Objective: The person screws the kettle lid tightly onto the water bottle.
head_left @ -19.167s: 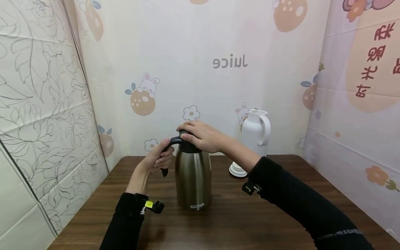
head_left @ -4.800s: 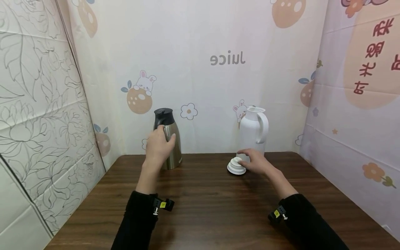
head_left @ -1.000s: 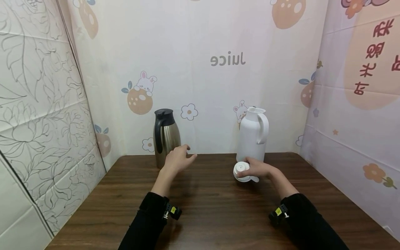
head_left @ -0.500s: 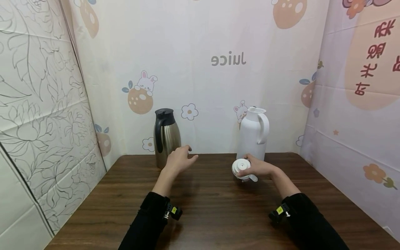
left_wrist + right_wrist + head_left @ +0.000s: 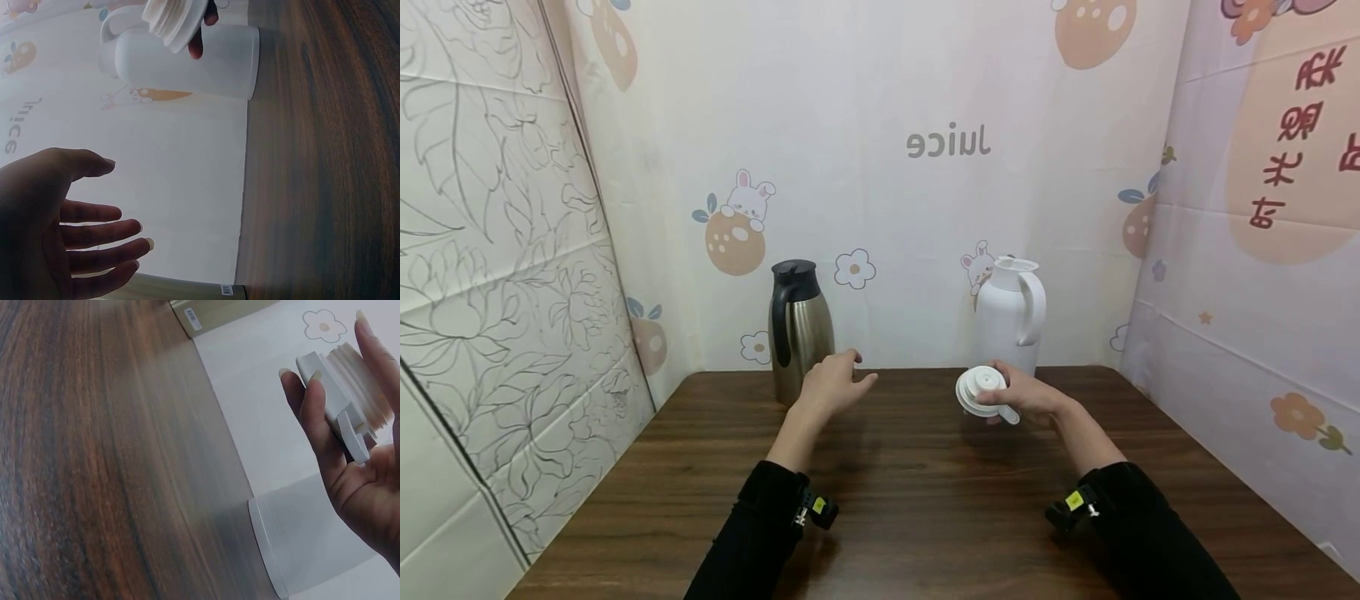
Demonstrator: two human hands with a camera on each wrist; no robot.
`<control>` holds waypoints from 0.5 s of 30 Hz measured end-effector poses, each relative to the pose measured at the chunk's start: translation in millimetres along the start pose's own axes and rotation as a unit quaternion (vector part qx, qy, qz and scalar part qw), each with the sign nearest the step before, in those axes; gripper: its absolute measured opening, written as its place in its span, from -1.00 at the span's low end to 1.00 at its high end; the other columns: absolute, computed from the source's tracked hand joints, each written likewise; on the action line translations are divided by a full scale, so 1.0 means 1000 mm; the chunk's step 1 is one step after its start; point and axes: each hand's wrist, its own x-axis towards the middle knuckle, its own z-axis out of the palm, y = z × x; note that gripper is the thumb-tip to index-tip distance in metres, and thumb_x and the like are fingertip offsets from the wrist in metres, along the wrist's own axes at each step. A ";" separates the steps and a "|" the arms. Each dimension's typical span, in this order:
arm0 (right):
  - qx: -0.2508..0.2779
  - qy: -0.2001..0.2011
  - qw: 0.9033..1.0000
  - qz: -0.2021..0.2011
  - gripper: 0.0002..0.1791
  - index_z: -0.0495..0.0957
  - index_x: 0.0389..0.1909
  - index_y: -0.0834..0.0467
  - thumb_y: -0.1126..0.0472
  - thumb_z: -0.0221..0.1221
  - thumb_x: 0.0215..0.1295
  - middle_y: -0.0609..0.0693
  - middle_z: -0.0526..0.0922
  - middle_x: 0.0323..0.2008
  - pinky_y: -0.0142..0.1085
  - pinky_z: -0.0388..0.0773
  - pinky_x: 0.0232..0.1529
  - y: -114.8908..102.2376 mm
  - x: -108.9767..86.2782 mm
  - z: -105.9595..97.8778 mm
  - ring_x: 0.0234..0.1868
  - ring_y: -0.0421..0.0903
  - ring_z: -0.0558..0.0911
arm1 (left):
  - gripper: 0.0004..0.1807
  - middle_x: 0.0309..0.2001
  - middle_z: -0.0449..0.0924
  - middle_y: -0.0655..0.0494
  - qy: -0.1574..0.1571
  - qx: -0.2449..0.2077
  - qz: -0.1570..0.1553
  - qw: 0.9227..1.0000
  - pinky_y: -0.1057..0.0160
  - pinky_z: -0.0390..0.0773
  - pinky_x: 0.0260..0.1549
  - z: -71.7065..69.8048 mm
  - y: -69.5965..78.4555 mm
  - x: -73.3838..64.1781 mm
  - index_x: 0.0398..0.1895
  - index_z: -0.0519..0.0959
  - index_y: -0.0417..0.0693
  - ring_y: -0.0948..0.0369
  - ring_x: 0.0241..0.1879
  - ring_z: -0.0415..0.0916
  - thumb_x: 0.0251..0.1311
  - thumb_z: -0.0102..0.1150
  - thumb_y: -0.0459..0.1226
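Observation:
My right hand (image 5: 1037, 395) grips a white screw-in lid (image 5: 982, 382) by its edge, just in front of the white vacuum jug (image 5: 1003, 321). The right wrist view shows the lid's ribbed stopper (image 5: 357, 384) between thumb and fingers, with a small lever (image 5: 354, 439) sticking out beside it. The white jug stands upright with its neck uncovered and its handle to the right. My left hand (image 5: 827, 386) hovers in front of the gold steel vacuum jug (image 5: 797, 337), fingers spread and holding nothing. That jug wears a black lid (image 5: 793, 279) and a black handle.
Both jugs stand near the back edge of the brown wooden table (image 5: 895, 500). Behind it hangs a printed cloth (image 5: 880, 200), and more cloth closes off the left and right sides.
Earlier both hands were on the gold jug at the middle; it now stands at the back left, released. My right hand has taken the lid off the table, turned it and raised it slightly.

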 end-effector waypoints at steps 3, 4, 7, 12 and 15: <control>0.005 -0.013 1.000 -0.009 -0.33 0.15 0.35 0.30 0.24 0.33 0.45 0.20 0.70 0.03 -0.09 0.72 -0.16 0.001 0.000 -0.002 -0.07 0.09 0.73 | -0.45 -0.16 0.69 0.03 -0.001 0.001 0.000 1.000 0.05 0.67 -0.23 0.000 0.000 0.000 0.26 0.58 -0.13 0.11 -0.24 0.65 0.48 0.22 0.09; 0.009 -0.020 1.000 -0.014 -0.35 0.14 0.35 0.30 0.24 0.31 0.46 0.20 0.72 0.01 -0.12 0.71 -0.18 0.001 -0.001 -0.002 -0.09 0.09 0.73 | -0.45 -0.16 0.69 0.03 -0.002 0.001 0.000 1.000 0.05 0.66 -0.23 0.001 0.000 0.000 0.27 0.57 -0.13 0.11 -0.25 0.65 0.48 0.22 0.09; 0.022 -0.025 0.999 -0.018 -0.40 0.16 0.35 0.25 0.23 0.28 0.50 0.20 0.76 -0.01 -0.20 0.68 -0.22 0.001 -0.001 -0.002 -0.14 0.09 0.72 | -0.45 -0.16 0.69 0.03 -0.004 0.003 0.000 1.000 0.05 0.66 -0.23 0.002 -0.001 0.001 0.28 0.57 -0.13 0.11 -0.25 0.65 0.49 0.21 0.09; 0.063 -0.028 0.997 -0.034 -0.51 0.22 0.35 0.17 0.24 0.20 0.56 0.15 0.76 0.01 -0.23 0.68 -0.20 0.001 -0.002 -0.003 -0.07 0.04 0.73 | -0.45 -0.12 0.70 0.01 -0.006 0.004 0.002 1.000 0.04 0.67 -0.21 0.003 -0.003 0.003 0.28 0.57 -0.13 0.09 -0.21 0.67 0.50 0.19 0.09; 0.100 -0.050 0.992 -0.056 -0.58 0.28 0.36 0.14 0.28 0.13 0.61 0.15 0.76 0.05 -0.25 0.69 -0.16 0.001 -0.001 -0.003 0.03 0.03 0.75 | -0.45 -0.11 0.70 0.01 -0.009 0.002 0.002 1.000 0.04 0.68 -0.21 0.004 -0.005 0.004 0.28 0.57 -0.13 0.09 -0.20 0.67 0.50 0.20 0.08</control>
